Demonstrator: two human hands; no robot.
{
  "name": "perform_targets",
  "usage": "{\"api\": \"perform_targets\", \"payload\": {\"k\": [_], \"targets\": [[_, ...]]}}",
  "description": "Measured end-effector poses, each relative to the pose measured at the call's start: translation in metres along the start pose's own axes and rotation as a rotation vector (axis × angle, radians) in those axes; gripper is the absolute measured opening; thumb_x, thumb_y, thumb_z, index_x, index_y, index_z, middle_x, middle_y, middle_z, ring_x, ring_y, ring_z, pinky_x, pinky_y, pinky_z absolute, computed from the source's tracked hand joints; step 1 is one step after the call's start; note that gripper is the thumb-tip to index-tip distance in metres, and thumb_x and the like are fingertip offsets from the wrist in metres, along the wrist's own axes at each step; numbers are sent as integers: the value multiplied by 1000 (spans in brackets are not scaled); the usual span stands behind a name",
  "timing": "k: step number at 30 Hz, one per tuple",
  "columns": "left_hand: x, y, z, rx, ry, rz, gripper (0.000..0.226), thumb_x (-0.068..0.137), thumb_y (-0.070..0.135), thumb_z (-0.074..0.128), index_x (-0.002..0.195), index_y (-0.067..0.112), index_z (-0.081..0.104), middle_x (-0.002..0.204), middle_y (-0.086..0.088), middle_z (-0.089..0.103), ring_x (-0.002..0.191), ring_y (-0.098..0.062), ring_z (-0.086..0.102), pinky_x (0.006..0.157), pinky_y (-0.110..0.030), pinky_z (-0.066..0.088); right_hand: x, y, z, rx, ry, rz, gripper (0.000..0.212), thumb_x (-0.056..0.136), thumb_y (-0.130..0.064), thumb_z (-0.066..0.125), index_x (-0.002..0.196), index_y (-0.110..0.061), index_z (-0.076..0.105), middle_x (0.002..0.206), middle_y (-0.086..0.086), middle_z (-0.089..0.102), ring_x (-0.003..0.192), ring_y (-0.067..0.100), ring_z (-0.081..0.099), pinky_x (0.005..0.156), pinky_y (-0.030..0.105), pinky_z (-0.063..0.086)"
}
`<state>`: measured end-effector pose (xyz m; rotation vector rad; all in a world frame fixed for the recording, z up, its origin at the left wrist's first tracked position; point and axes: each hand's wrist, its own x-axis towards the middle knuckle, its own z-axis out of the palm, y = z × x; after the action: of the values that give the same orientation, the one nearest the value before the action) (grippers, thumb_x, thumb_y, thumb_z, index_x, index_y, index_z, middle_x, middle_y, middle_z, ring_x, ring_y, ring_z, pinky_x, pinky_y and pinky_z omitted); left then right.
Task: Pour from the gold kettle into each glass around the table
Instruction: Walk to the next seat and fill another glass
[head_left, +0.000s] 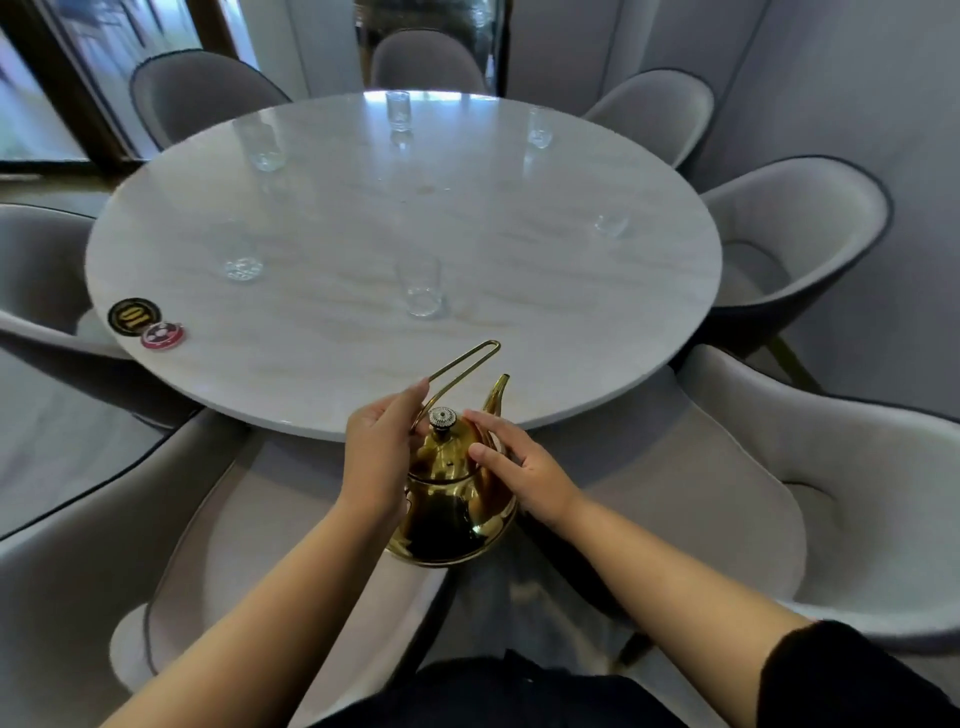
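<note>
Step in hand: getting hold of the gold kettle (457, 514), pouring not begun. It hangs off the table (363, 364) at the 6 o'clock edge, over the seat of the near chair (675, 493), spout (497, 395) pointing toward 12.

- Left hand (376, 457): fingers curled round the foot of the wire handle (467, 358), carrying the weight.
- Right hand (524, 467): fingers fairly straight, laid on the lid (447, 457) and shoulder, steadying and not gripping.

Next move, by my reading: lift forward over the rim to the nearest glass (422, 293), at 6 o'clock a little in from the edge, then tip the spout down while the lid is kept seated.

Round the top: 8 o'clock glass (243, 260), 10 o'clock glass (260, 145), 12 o'clock glass (398, 111), 1 o'clock glass (539, 130), 3 o'clock glass (613, 221). Fill levels cannot be told.

A black disc (134, 315) and red disc (162, 335) touch at the 8 o'clock edge, clear of any glass.

In the way: the near chair stands between person and table; far glasses are likely out of reach from here.
</note>
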<state>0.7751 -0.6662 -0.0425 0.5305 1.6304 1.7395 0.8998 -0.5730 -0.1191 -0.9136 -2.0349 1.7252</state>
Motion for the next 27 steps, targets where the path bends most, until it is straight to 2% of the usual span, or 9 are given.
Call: {"api": "perform_targets", "payload": {"k": [4,8,10,12,15,18,21,24,27], "targets": [[22,9,4,-12,104,4,46,93,22,54,50,11,42,42,7,36,36,-4,29,41,-12,30,38,-7,-6,11,-107,-1,51,85,-48,58,134,-36,51,138,-8,50,128,9,47,112,41,38],[46,17,11,13,205,28,46,93,21,54,49,13,43,41,8,36,35,-3,28,39,-12,28,74,-16,-17,-8,-219,-23,44,90,-39,56,133,-35,50,136,-8,52,126,8,49,109,32,39],[58,20,14,19,242,31,51,93,22,54,43,19,44,41,8,35,35,-3,27,40,-13,28,92,-19,-23,-15,-282,-37,39,95,-32,54,134,-35,48,133,-10,51,123,5,49,105,24,40],[70,25,20,25,289,26,57,93,23,54,37,24,43,42,8,33,36,-4,26,40,-14,27,111,-23,-31,-23,-348,-43,38,96,-27,54,132,-37,45,126,-15,51,116,-3,50,96,10,40],[89,32,31,21,373,10,51,92,24,55,42,19,42,45,4,34,36,-5,27,39,-12,30,140,-28,-44,-27,-439,-36,38,96,-26,54,131,-38,44,117,-24,51,101,-19,51,81,0,40],[106,38,39,20,435,-4,49,92,24,55,45,18,41,46,3,34,37,-6,28,39,-11,32,165,-35,-54,-32,-523,-35,40,95,-31,54,132,-40,43,116,-23,51,101,-13,52,76,-1,41],[121,45,43,18,463,-23,49,92,24,55,46,18,40,44,6,33,38,-6,26,48,-20,30,183,-41,-56,-21,-551,-30,39,95,-34,54,130,-43,43,116,-23,52,102,-8,54,76,1,43],[134,52,42,51,465,-38,45,92,25,55,50,15,41,46,4,33,40,-7,27,54,-27,28,198,-44,-51,-24,-548,-41,44,88,-46,55,131,-45,44,129,-11,55,115,6,55,89,14,45],[148,60,37,90,462,-50,43,91,26,56,52,13,44,48,1,35,40,-7,29,54,-27,29,211,-47,-46,-4,-544,-47,51,84,-51,55,133,-44,46,132,-7,56,120,12,55,99,25,46]]}}
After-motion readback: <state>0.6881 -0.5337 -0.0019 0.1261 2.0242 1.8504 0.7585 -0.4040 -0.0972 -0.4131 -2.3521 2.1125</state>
